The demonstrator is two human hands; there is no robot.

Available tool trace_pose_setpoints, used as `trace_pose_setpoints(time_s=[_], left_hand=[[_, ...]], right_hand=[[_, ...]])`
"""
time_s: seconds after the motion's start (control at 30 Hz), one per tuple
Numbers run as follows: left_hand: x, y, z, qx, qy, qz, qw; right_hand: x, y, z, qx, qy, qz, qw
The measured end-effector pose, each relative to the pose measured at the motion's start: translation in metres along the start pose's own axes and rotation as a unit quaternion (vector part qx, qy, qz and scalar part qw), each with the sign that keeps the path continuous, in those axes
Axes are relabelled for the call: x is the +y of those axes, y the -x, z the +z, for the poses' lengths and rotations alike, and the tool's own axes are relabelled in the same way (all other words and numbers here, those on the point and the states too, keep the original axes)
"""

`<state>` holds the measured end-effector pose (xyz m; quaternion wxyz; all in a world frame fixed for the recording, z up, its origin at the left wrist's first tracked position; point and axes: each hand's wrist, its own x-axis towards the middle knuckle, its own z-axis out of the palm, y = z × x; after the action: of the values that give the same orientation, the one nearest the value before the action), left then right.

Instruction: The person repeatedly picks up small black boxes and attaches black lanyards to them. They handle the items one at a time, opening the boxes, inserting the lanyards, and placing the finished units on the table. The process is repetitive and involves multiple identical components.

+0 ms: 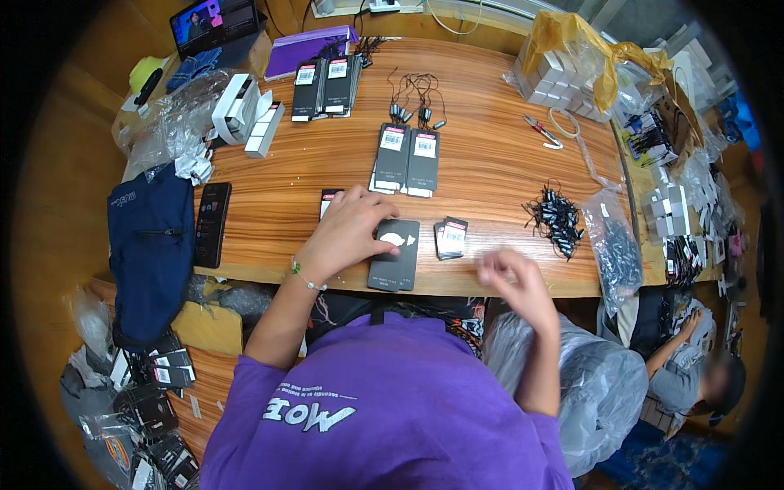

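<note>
A dark grey hang tag (394, 273) with a white patch lies near the table's front edge, apparently on top of another. My left hand (353, 229) rests at its upper left, fingers apart and thumb on the tag. Partly under that hand, another labelled tag (329, 200) shows. Just right of the dark tag sits a small stack of tags with white and red labels (452, 238). My right hand (518, 282) is above the table edge, to the right of that stack. Its fingers are blurred by motion, and I cannot make out anything in them.
Beyond are tag stacks with black cords (407, 159) and more stacks (327, 86). To the right lie a pile of black cords (558, 219), a plastic bag (612, 249) and snips (541, 131). A phone (212, 224) lies left. Another person (686, 376) sits at right.
</note>
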<state>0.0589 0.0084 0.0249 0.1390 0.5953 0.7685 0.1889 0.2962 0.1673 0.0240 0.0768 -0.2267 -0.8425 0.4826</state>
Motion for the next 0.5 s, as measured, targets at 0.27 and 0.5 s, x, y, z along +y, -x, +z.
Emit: trace_pose_setpoints(time_s=[0.27, 0.5], left_hand=[[-0.021, 0.012, 0.025, 0.027, 0.016, -0.037, 0.999], [-0.03, 0.001, 0.038, 0.069, 0.089, -0.01, 0.994]], right_hand=[[0.029, -0.064, 0.038, 0.111, 0.193, -0.015, 0.975], [0.039, -0.07, 0.043, 0.107, -0.015, 0.086, 0.99]])
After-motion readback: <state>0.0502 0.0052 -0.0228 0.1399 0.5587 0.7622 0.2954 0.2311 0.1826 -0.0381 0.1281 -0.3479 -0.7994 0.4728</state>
